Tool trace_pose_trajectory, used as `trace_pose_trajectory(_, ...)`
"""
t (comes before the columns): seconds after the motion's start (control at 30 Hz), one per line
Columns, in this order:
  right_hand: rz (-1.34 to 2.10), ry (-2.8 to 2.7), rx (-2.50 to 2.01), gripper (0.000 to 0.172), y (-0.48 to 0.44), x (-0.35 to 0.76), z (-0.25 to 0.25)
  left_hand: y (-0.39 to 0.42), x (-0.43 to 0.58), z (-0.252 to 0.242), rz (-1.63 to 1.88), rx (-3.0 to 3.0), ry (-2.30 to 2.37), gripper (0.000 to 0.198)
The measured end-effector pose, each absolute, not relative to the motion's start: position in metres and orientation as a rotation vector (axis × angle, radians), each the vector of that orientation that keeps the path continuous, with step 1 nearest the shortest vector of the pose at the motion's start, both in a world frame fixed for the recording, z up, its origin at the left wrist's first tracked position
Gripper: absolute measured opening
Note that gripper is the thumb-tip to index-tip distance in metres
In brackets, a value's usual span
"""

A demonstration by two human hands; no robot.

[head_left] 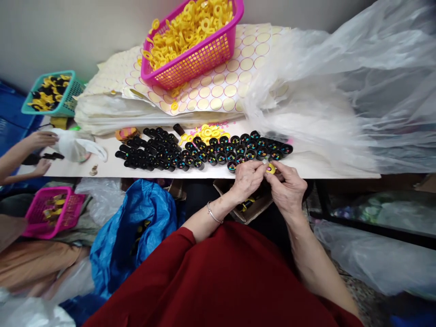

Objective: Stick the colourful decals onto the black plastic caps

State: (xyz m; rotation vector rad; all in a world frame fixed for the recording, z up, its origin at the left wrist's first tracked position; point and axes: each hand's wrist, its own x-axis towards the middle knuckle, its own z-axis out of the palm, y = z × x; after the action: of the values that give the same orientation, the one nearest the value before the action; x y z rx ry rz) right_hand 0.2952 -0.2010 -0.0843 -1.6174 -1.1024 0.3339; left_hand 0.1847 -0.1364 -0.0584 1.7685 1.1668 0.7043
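Observation:
My left hand [249, 178] and my right hand [287, 185] meet at the table's front edge. Between their fingertips is a small yellow ring [270, 168], pinched by the right fingers; the left fingers are closed against its left side. Just beyond the hands stand rows of black cups [221, 157] with small coloured bits inside. More black cups [150, 150] lie tilted or on their sides to the left. Behind the cups is a pile of yellow rings [208, 132] with small pink pieces around it.
A pink basket [190, 63] of yellow rings stands on sheets at the back. Clear plastic [323, 91] covers the right side. Another person's hands [42, 141] are at the far left, near a teal basket [70, 100]. A blue bag [119, 227] sits below the table [211, 171].

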Motion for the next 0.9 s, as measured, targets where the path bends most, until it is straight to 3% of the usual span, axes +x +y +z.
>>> trace_pose_trajectory(0.43, 0.976, -0.371, -1.366, 0.05, -0.191, 0.279, -0.075, -0.133, 0.187, -0.067, 0.805, 1.75, 1.154, 0.026)
trace_pose_trajectory(0.9, 0.867, -0.33, -1.457, 0.032, -0.184, 0.277, -0.081, -0.138, 0.2, -0.068, 0.81, 1.615, 1.234, 0.024)
